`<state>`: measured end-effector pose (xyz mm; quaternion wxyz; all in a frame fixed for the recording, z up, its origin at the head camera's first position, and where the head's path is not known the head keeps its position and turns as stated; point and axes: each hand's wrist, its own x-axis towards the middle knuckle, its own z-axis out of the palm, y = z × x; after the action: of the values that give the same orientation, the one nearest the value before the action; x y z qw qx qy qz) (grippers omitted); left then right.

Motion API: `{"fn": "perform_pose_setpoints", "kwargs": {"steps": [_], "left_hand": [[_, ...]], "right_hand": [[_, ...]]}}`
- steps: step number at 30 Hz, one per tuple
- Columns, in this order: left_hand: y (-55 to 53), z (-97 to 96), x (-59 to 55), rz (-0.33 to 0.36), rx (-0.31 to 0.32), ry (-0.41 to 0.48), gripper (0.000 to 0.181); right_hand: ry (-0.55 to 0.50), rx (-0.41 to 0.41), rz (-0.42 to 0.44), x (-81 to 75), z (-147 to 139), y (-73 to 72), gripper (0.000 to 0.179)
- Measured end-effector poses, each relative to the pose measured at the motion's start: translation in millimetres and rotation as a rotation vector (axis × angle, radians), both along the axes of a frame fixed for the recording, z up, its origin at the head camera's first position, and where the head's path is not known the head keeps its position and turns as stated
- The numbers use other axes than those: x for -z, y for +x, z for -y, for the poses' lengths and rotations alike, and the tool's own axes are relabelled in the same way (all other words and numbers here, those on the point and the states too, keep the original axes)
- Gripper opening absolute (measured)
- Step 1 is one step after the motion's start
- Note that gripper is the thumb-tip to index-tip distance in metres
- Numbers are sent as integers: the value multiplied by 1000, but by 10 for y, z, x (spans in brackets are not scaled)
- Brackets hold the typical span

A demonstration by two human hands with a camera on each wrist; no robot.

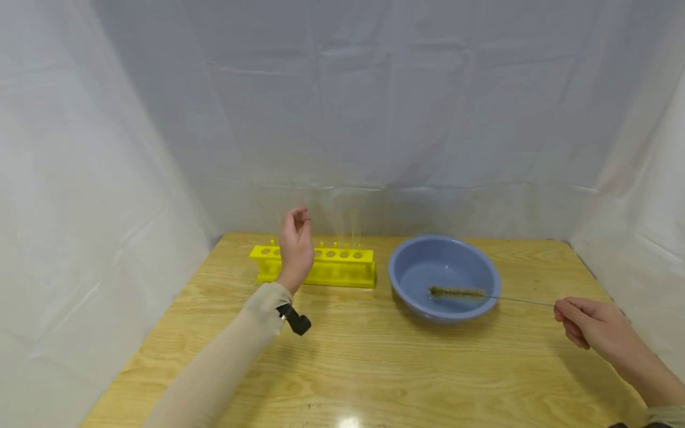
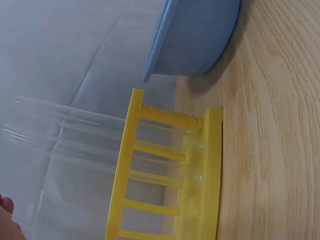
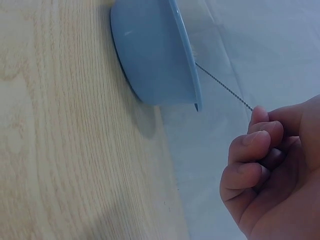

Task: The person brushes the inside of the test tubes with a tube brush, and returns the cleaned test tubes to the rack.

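My right hand (image 1: 599,327) pinches the thin twisted-wire handle of a test tube brush (image 1: 457,293) between thumb and forefinger, the other fingers curled in. The brush lies level, its brown bristles over the inside of a blue basin (image 1: 444,244) and its wire crossing the right rim. My left hand (image 1: 297,246) is raised in front of a yellow test tube rack (image 1: 342,280), covering part of its top row of holes. Its fingers bend near the top; I cannot tell whether they hold anything. Clear test tubes (image 2: 70,112) stand upright in the rack's basin-side end.
The rack and basin stand side by side toward the back of a wooden table (image 1: 385,368). White sheeting (image 1: 342,119) hangs behind the table and along both sides. A black strap mount (image 1: 294,319) is on my left wrist.
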<state>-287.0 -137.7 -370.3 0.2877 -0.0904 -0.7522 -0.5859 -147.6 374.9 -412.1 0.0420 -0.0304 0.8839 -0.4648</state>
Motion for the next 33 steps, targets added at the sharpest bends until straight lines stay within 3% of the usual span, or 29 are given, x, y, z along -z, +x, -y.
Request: {"fn": "perform_pose_setpoints", "kwargs": {"steps": [10,16,24,33], "left_hand": [[-1,58,79,79,-49,18,30],[10,47,76,146,-101,-38,29],[45,73,53,252,-234,-182,26],[60,131,82,218,-296,-308,29]], "right_hand": [[15,-13,25,3,3,-12,53],[4,-14,31,-2,9,-3,53],[-3,-9,57,13,4,-5,53],[-20,-13,63,31,5,-13,53]]}}
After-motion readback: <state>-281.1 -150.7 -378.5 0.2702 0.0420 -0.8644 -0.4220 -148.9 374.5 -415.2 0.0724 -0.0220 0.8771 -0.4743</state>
